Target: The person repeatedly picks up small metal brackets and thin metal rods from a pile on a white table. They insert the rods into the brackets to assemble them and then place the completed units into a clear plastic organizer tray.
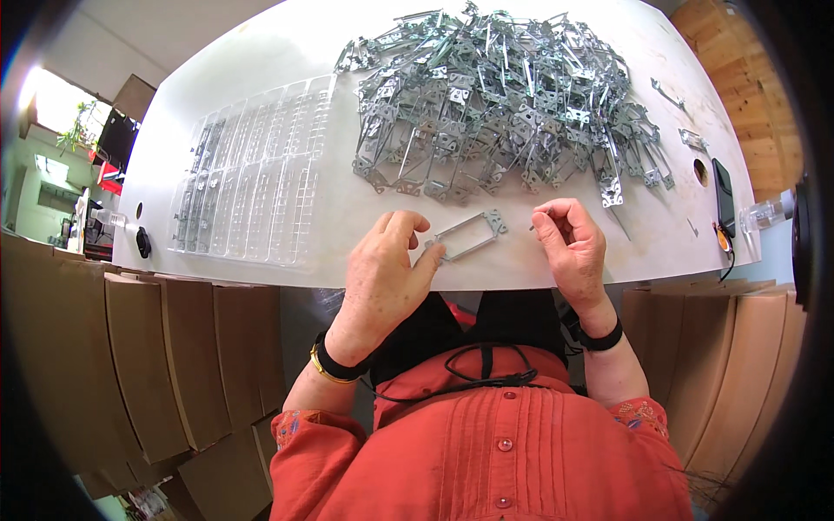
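Near the table's front edge, my left hand point(388, 265) grips one end of a rectangular metal frame bracket point(473, 249) between thumb and fingers. The bracket's far end, with a perforated plate, points right and slightly away from me. To the right of it, my right hand point(571, 247) is raised with thumb and forefinger pinched together. A small dark tip shows at that pinch, too small to name. Beyond both hands lies a large heap of similar metal brackets point(512, 104), tangled together.
At left lies a clear plastic compartment tray point(252, 259), its left columns holding metal parts. Loose brackets point(692, 139), a phone point(724, 198) and a clear bottle point(764, 214) are at right. A black object point(143, 242) sits near the left edge. Cardboard boxes point(191, 347) flank me.
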Demonstrator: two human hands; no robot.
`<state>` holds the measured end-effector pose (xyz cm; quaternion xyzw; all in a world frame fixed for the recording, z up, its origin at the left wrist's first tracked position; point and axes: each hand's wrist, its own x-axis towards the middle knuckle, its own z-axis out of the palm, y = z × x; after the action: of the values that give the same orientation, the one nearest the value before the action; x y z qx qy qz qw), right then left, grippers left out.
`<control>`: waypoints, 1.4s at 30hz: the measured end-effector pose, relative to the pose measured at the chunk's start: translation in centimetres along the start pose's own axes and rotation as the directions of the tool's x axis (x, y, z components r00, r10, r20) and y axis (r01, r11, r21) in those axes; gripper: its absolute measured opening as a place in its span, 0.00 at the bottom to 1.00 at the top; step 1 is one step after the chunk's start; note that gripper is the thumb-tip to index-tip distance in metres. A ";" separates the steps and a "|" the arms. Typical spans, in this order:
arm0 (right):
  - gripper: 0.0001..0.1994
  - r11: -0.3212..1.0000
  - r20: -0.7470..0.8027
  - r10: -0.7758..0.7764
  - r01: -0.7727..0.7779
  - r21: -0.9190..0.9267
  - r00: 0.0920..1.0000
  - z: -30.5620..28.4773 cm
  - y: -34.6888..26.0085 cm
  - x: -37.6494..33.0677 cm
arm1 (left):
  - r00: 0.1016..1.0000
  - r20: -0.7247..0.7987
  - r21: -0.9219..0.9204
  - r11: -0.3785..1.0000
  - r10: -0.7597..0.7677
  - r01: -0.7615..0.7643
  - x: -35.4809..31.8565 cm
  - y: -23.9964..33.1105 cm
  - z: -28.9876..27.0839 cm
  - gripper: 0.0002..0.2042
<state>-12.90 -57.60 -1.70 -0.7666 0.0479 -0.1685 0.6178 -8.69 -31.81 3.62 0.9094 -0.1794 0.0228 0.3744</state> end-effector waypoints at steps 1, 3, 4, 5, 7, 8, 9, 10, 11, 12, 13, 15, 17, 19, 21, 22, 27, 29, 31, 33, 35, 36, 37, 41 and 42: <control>0.04 1.000 0.002 -0.003 0.003 -0.004 1.000 0.0 -0.1 0.0 | 1.000 0.015 0.016 1.000 -0.006 0.006 0.0 0.1 0.0 0.13; 0.04 1.000 0.002 -0.005 0.005 -0.014 1.000 0.0 -0.1 0.0 | 0.999 0.047 0.026 0.999 -0.022 0.021 0.1 0.0 0.2 0.14; 0.04 1.000 0.001 -0.004 0.004 -0.020 1.000 -0.1 -0.1 0.0 | 0.998 0.063 0.030 0.999 -0.030 0.028 0.2 0.0 0.3 0.15; 0.04 1.000 0.000 -0.003 0.003 -0.027 1.000 -0.2 -0.2 -0.1 | 0.997 0.074 0.022 0.999 -0.026 0.025 0.3 -0.2 0.4 0.15; 0.04 1.000 0.004 -0.002 0.002 -0.011 1.000 -0.1 -0.1 0.0 | 0.996 0.089 0.012 1.000 -0.023 0.022 0.4 -0.5 0.6 0.15; 0.04 1.000 0.007 -0.002 0.002 -0.002 1.000 -0.1 0.0 0.0 | 0.995 0.102 0.002 1.000 -0.020 0.020 0.5 -0.7 0.6 0.15; 0.04 1.000 0.006 -0.003 0.003 -0.003 1.000 -0.1 0.0 0.0 | 0.993 0.114 -0.007 1.000 -0.017 0.018 0.7 -0.9 0.5 0.15; 0.03 1.000 0.006 -0.005 0.005 -0.003 1.000 0.0 0.0 0.1 | 0.992 0.126 -0.016 1.000 -0.014 0.016 0.8 -1.1 0.5 0.15; 0.03 1.000 0.007 -0.007 0.007 -0.004 1.000 0.0 0.0 0.0 | 0.988 0.150 -0.050 0.998 -0.026 0.034 0.8 -1.3 0.7 0.14; 0.03 1.000 0.005 -0.003 0.003 -0.007 1.000 -0.1 0.0 0.1 | 0.985 0.166 -0.079 0.996 -0.038 0.052 0.9 -1.5 1.0 0.14; 0.03 1.000 0.011 -0.001 0.001 0.001 1.000 0.0 0.0 0.0 | 0.983 0.175 -0.097 0.993 -0.056 0.074 0.9 -1.7 0.9 0.14; 0.02 1.000 0.018 -0.007 0.006 0.021 1.000 0.0 0.0 0.0 | 0.984 0.170 -0.125 0.989 -0.051 0.073 1.0 -1.8 0.9 0.14; 0.02 1.000 0.011 0.003 -0.003 0.010 1.000 -0.1 0.3 -0.1 | 0.985 0.172 -0.136 0.989 -0.032 0.056 1.1 -1.8 1.0 0.13; 0.02 1.000 0.015 0.004 -0.005 0.018 1.000 -0.1 0.5 -0.1 | 0.978 0.206 -0.159 0.985 -0.041 0.075 1.3 -1.7 1.0 0.12; 0.02 1.000 0.020 0.006 -0.006 0.022 1.000 -0.2 0.5 -0.1 | 0.971 0.230 -0.188 0.977 -0.057 0.102 1.3 -1.7 1.0 0.11; 0.03 1.000 0.025 0.006 -0.007 0.018 1.000 -0.2 0.5 -0.1 | 0.967 0.247 -0.209 0.971 -0.060 0.113 1.4 -1.7 0.8 0.11; 0.03 0.999 0.039 0.008 -0.010 0.043 0.999 -0.2 0.8 0.1 | 0.956 0.285 -0.254 0.956 -0.071 0.147 1.2 -1.8 -0.2 0.10; 0.03 0.999 0.038 0.001 -0.003 0.054 0.999 -0.2 0.8 0.1 | 0.954 0.289 -0.253 0.955 -0.077 0.154 1.1 -1.7 -1.1 0.10; 0.03 0.999 0.035 -0.006 0.004 0.054 0.999 -0.3 0.8 0.2 | 0.953 0.280 -0.278 0.940 -0.116 0.196 0.9 -1.7 -2.2 0.09; 0.03 0.999 0.031 -0.005 0.003 0.050 1.000 -0.3 1.1 0.2 | 0.956 0.256 -0.294 0.931 -0.144 0.218 0.6 -2.0 -3.7 0.08; 0.03 0.999 0.029 0.001 -0.002 0.054 1.000 -0.2 1.2 0.2 | 0.963 0.217 -0.300 0.928 -0.159 0.221 0.6 -2.5 -5.8 0.06; 0.03 0.998 0.035 0.003 -0.005 0.056 0.999 -0.1 1.1 0.3 | 0.967 0.185 -0.296 0.928 -0.176 0.226 0.5 -3.1 -7.0 0.06; 0.03 0.998 0.034 0.006 -0.008 0.058 0.999 -0.1 1.0 0.3 | 0.970 0.156 -0.290 0.930 -0.188 0.227 0.6 -3.6 -8.3 0.06; 0.03 0.999 0.046 -0.001 -0.001 0.038 0.999 -0.2 0.7 0.4 | 0.969 -0.011 -0.285 0.930 -0.246 0.233 1.1 -5.7 -13.7 0.06; 0.03 0.999 0.043 0.001 -0.003 0.046 0.999 -0.2 0.7 0.3 | 0.963 -0.069 -0.290 0.929 -0.260 0.230 1.5 -6.1 -15.0 0.06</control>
<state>-12.54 -58.03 -2.30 -0.7555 0.0315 -0.1526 0.6363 -3.79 -17.96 10.51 0.8602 -0.0459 -0.0014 0.5079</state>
